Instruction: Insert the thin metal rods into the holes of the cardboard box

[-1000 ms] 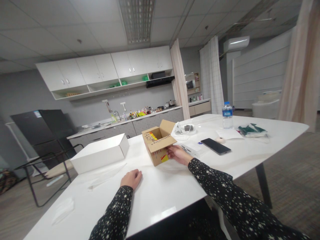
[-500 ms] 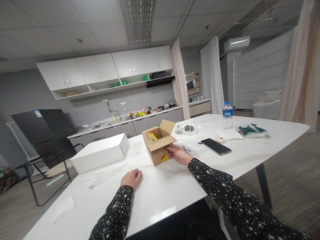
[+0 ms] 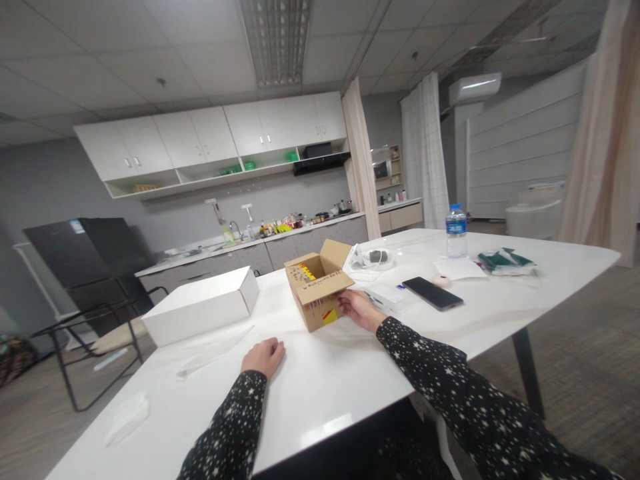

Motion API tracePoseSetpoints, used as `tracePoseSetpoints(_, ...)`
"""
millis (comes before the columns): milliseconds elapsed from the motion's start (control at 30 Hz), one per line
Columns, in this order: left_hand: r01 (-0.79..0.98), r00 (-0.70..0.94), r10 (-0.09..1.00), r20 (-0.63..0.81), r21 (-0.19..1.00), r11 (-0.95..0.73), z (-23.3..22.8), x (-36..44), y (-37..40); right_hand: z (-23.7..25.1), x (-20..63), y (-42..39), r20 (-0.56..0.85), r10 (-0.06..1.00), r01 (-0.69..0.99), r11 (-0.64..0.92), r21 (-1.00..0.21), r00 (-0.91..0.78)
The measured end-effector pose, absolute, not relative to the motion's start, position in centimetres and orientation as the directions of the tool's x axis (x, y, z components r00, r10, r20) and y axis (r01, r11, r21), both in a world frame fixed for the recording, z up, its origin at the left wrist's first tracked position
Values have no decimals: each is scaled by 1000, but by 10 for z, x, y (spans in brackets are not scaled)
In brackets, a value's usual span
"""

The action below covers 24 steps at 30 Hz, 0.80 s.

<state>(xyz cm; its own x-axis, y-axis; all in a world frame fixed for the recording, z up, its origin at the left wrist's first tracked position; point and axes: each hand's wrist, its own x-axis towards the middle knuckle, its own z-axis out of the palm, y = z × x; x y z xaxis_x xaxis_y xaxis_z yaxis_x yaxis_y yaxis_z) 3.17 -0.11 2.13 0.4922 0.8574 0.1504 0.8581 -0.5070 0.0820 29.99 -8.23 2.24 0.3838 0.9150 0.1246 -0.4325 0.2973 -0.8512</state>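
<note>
An open cardboard box (image 3: 323, 317) with a red and yellow print stands near the middle of the white table, its flaps folded outward. At its right front corner is my right hand (image 3: 361, 311), with bent fingers against the side just below the front flap and the fingertips partly hidden. My left hand (image 3: 263, 358) rests on the table in front of the box, apart from it, with its fingers curled in and nothing visible in them. Right of my right hand lies a flat white package (image 3: 387, 301).
A white box (image 3: 200, 303) stands on the left of the table (image 3: 310, 393), with clear plastic wrapping (image 3: 215, 353) before it. To the right are a black phone (image 3: 433, 293), a water bottle (image 3: 456, 233), a green packet (image 3: 506, 261) and a white corded device (image 3: 375, 258).
My right hand has shifted slightly to the right along the box's corner, and the front flap's right end reaches a little further over it. My left hand stays where it was.
</note>
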Motion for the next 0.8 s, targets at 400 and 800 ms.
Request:
tracePoseSetpoints(400, 859, 489, 858, 155, 84, -505, 20, 32, -1, 23, 298, -84, 151, 891, -435, 349, -830, 428)
tracePoseSetpoints(800, 856, 500, 852, 154, 64, -514, 19, 32, 0, 21, 298, -85, 166, 909, -443, 339, -830, 383)
